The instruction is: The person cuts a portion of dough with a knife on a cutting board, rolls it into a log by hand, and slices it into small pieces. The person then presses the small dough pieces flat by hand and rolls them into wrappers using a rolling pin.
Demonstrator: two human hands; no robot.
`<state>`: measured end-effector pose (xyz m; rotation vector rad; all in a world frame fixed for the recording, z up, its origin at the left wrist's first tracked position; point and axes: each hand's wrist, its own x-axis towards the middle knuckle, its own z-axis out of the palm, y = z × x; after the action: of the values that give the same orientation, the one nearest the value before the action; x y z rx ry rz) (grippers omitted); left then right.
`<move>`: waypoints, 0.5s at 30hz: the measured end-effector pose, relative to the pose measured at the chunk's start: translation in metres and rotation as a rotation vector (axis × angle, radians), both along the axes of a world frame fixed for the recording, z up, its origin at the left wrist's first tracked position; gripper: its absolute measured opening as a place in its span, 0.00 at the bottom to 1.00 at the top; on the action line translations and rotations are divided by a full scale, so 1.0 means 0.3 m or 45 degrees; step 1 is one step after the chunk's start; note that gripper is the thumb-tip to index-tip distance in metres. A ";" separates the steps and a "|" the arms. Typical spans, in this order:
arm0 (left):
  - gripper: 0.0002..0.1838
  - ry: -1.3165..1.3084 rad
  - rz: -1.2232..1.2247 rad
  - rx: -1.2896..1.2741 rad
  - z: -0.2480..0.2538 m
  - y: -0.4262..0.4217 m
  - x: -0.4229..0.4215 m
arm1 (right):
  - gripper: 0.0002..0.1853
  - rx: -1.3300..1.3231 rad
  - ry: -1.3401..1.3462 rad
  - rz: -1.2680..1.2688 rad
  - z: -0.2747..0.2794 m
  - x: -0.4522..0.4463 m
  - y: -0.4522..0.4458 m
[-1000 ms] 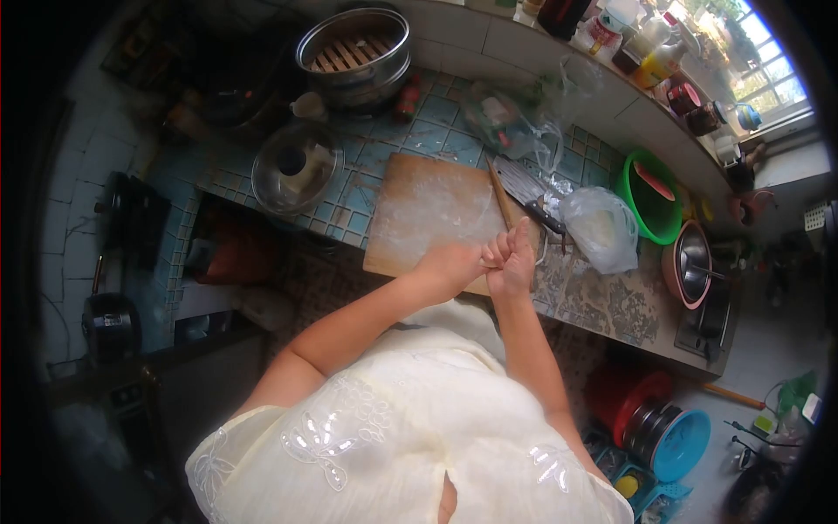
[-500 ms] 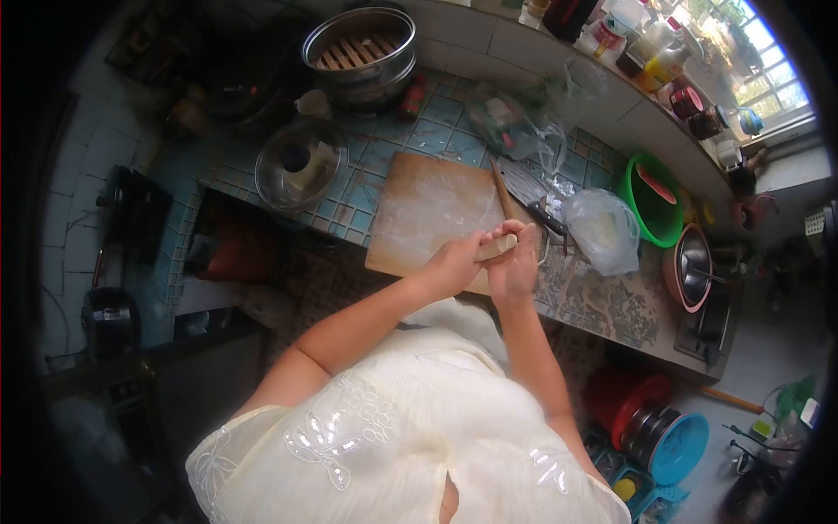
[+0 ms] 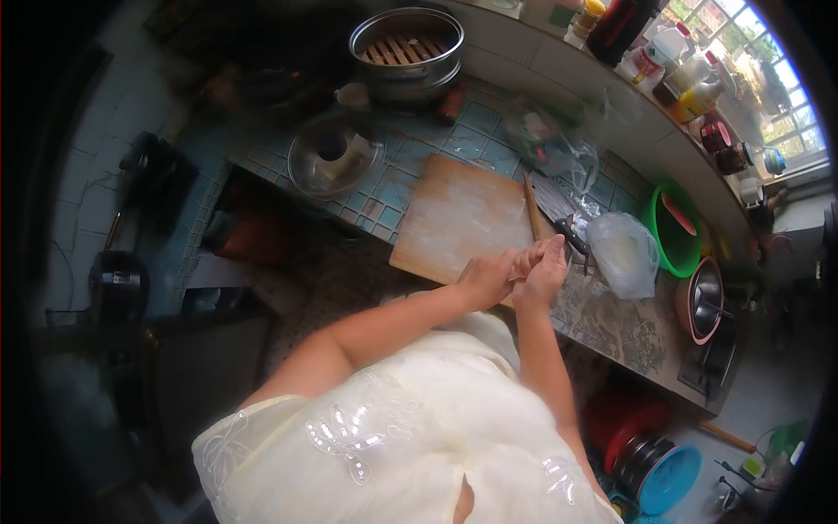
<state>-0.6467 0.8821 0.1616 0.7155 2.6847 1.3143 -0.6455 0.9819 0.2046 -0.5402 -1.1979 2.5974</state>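
My left hand (image 3: 486,278) and my right hand (image 3: 543,269) are closed together near the front edge of a floured wooden board (image 3: 458,210). Between them is a pale piece of dough (image 3: 517,279), mostly covered by the fingers. A thin rolling pin (image 3: 532,208) lies along the board's right side, just beyond my right hand. Beside the pin are a broad-bladed knife (image 3: 552,199) with a black handle and a clear plastic bag (image 3: 621,255) with something pale inside.
A steamer (image 3: 406,79) stands at the back, with a transparent domed lid (image 3: 336,162) nearer on the tiled counter. To the right are a green basin (image 3: 670,258) and a metal bowl (image 3: 705,301). Bottles (image 3: 659,54) line the windowsill. A blue basin (image 3: 670,480) sits low at right.
My hands have closed more tightly over the dough roll, which stuck out between them earlier and is now mostly hidden. The view has shifted, so the counter appears farther right.
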 end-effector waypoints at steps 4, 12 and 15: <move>0.17 -0.180 -0.194 0.337 0.047 -0.022 -0.056 | 0.19 0.164 0.236 0.574 0.013 -0.001 0.050; 0.07 -0.049 0.070 0.055 0.058 0.000 -0.043 | 0.14 0.122 0.038 -0.043 0.019 -0.017 -0.023; 0.10 0.046 -0.004 -0.006 0.040 -0.009 -0.026 | 0.12 -0.107 0.129 -0.020 0.029 -0.005 0.001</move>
<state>-0.6546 0.8793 0.1737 0.7495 2.7126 1.3063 -0.6470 0.9823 0.2132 -0.4256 -1.0527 2.6375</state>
